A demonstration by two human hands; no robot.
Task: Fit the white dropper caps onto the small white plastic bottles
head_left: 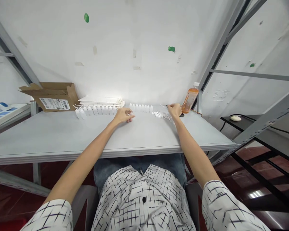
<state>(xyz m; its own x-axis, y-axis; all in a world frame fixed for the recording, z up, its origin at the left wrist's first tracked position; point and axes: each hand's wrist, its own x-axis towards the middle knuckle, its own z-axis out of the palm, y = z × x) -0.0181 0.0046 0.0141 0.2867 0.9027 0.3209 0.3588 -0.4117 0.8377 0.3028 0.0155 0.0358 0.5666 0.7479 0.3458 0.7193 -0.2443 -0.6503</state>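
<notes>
My left hand hovers over the table at the right end of a row of small white bottles. Its fingers are bent toward the thumb; whatever they pinch is too small to make out. A shorter row of white bottles stands just right of it. My right hand is closed, low over the table, beside a heap of small white caps with thin white strings. A thin pale strip and a dark bit show at its fingertips. What it grips is hidden. A dark object lies partly under this hand.
An open cardboard box stands at the back left, beside a stack of white sheets. An orange drink bottle leans at the back right. Metal posts frame the grey table, which meets a white wall.
</notes>
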